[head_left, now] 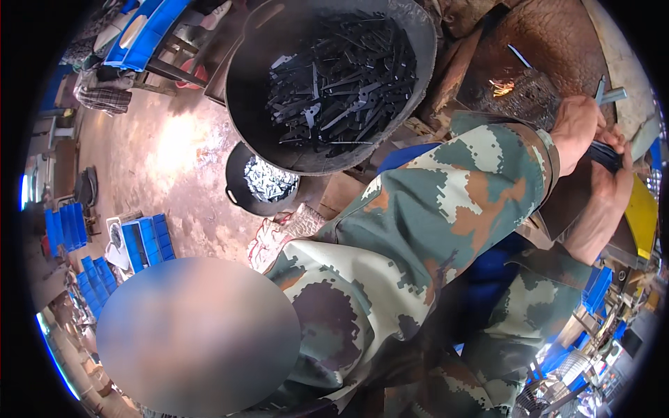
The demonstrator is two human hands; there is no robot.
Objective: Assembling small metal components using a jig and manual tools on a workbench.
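Observation:
My left hand (577, 131) and right hand (612, 191) are close together at the far right, both sleeves in camouflage cloth. Between them is a small stack of black flat metal pieces (605, 155). The fingers of my right hand wrap round it from below, and curled left fingers press at its upper end. Part of this grip is hidden behind the left hand. Right beside my left hand, a grey metal bar (614, 95) sticks out. A large dark basin (244, 118) holds many similar black flat pieces (355, 87), heaped and lying crosswise.
A smaller black tub (237, 191) with small silvery parts (268, 181) stands by the basin. On a brown, worn surface (550, 35) lie a thin pale strip (519, 56) and a glowing orange patch (502, 88). A yellow panel (642, 216) is near my right forearm. Blue bins (148, 240) stand farther left.

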